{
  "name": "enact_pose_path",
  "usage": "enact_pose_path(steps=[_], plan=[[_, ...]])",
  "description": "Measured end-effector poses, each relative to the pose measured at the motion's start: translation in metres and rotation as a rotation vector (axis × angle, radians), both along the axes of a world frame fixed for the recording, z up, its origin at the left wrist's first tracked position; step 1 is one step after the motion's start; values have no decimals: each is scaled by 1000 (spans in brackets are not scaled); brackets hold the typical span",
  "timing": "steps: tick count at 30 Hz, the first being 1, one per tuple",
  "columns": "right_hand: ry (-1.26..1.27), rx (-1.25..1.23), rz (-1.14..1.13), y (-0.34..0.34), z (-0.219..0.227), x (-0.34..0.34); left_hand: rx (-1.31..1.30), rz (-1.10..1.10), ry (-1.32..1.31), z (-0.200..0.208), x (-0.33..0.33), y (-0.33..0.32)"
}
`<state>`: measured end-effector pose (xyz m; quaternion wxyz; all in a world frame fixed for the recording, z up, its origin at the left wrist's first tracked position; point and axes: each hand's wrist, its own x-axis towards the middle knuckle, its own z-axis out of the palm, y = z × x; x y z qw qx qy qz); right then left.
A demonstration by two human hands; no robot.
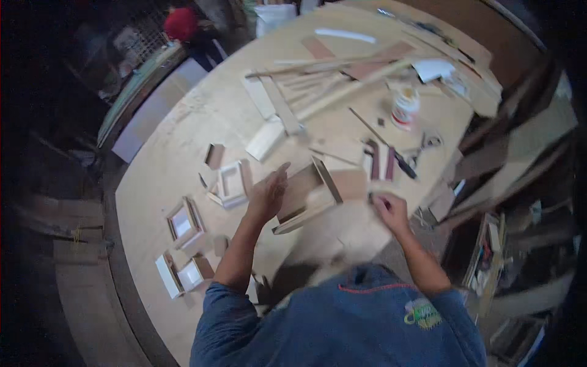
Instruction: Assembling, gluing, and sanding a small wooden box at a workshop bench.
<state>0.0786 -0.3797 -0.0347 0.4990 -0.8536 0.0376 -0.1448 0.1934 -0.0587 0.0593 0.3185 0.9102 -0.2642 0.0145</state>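
In front of me on the table is a small wooden box frame (328, 181) with thin raised sides. My left hand (271, 194) lies along its left side, fingers stretched out; whether it presses on the wood I cannot tell. To the right of the frame, my right hand (391, 211) is closed, with a small dark thing at its fingertips, too blurred to name. A flat brown wood piece (350, 185) lies between the frame and that hand. Just beyond are dark red strips (375, 160) and a black-handled tool (405, 165).
Small wooden frames (183, 222) and box parts (231, 183) stand on the left of the table (147, 177). A white jar (405, 110) and scissors (431, 142) are at the right. Long wood strips (330, 64) lie farther back. A person in red (181, 25) is far left.
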Motion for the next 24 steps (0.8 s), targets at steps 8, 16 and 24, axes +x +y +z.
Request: enact_pose_path(steps=[8, 16, 24], plan=[[-61, 233, 42, 0, -8, -7, 74, -211, -25, -27, -80, -31], [-114, 178, 75, -3, -12, -9, 76, -46, -99, -31, -104, -31], [-311, -438, 139, 24, 25, -2, 76, -199, -92, -25, -169, -26]])
